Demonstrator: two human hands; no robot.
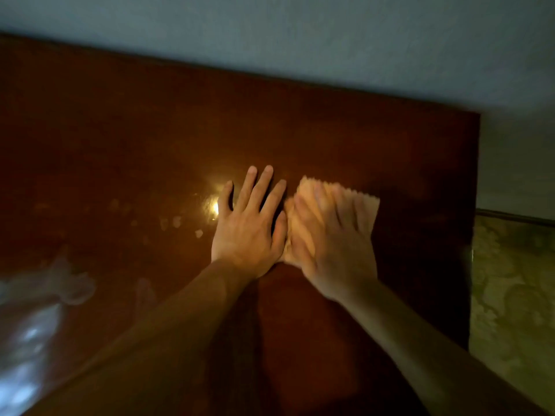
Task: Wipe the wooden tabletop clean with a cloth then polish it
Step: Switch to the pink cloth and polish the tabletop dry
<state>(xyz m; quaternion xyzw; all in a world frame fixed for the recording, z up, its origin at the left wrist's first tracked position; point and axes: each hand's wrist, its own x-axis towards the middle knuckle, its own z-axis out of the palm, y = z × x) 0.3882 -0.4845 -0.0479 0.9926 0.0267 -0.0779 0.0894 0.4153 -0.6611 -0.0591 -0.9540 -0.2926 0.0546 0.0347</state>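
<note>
A dark red-brown wooden tabletop (120,139) fills most of the view, glossy, with a bright light reflection near its middle. My left hand (249,226) lies flat on the wood with its fingers spread and straight. Right beside it, my right hand (333,244) presses flat on a pale cloth (365,205) with a zigzag edge; that hand is blurred by motion. The cloth shows beyond and between my right fingers. Several small pale smudges (177,222) mark the wood left of my left hand.
A grey-blue wall (300,34) runs behind the table's far edge. The table's right edge (474,235) drops to a patterned greenish floor covering (516,295). Blurry white reflections (33,331) sit on the tabletop at the lower left.
</note>
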